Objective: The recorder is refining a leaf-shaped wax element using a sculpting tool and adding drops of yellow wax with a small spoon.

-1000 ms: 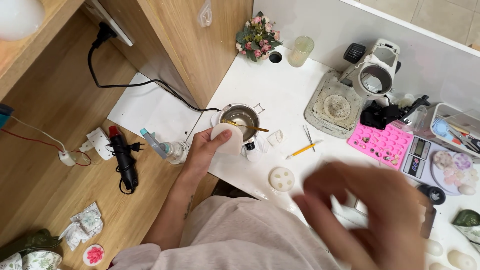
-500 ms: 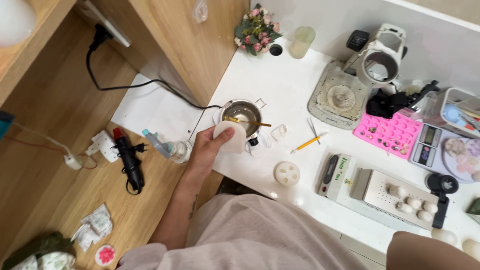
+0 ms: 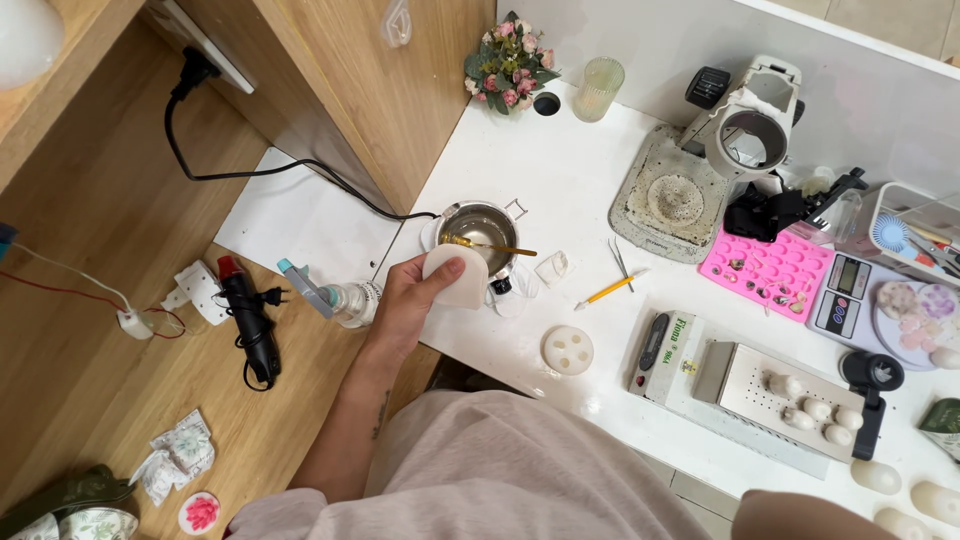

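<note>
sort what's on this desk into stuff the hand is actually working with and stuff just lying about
In use:
left hand
white rounded mould piece in its grip
small metal melting pot
gold stirring stick across the pot

Lying about:
yellow pencil
pink silicone mould tray
round white disc mould
small flower bouquet

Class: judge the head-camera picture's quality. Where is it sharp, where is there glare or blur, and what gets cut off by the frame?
Head view: even, soft light with faint shadows; left hand and white mould sharp; mild glare inside the metal pot; blown-out white lamp top left; forearm cropped at the bottom right edge.
</note>
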